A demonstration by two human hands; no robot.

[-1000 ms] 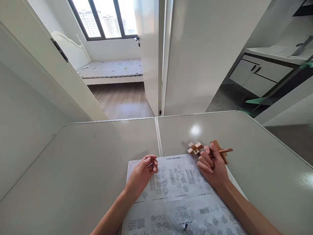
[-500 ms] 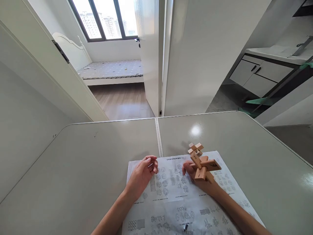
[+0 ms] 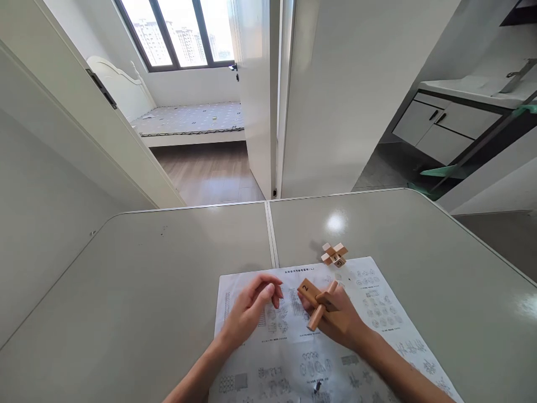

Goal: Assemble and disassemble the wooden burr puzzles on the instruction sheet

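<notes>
My right hand [image 3: 339, 319] is closed around a wooden interlocking puzzle [image 3: 309, 290] of crossed pieces. One flat piece bears the number 2, and a rounded peg sticks out toward me; the fingers hide part of it. Left of it, my left hand [image 3: 255, 305] hovers with fingers loosely curved and apart, holding nothing. Both hands are over a printed instruction sheet [image 3: 289, 341] covered in small line diagrams. Past the sheet's far edge, a smaller assembled wooden puzzle [image 3: 334, 255] with marked blocks stands on the table.
The grey table [image 3: 146, 313] has a seam [image 3: 272, 235] down its middle. A small dark object [image 3: 318, 387] lies on the sheet near me. Beyond the table are an open door [image 3: 255, 101], a bed [image 3: 193, 118] and a sink cabinet [image 3: 448, 120].
My right hand has turned the wooden puzzle and brought it left and toward me, uncovering the smaller puzzle. My left hand has shifted slightly right.
</notes>
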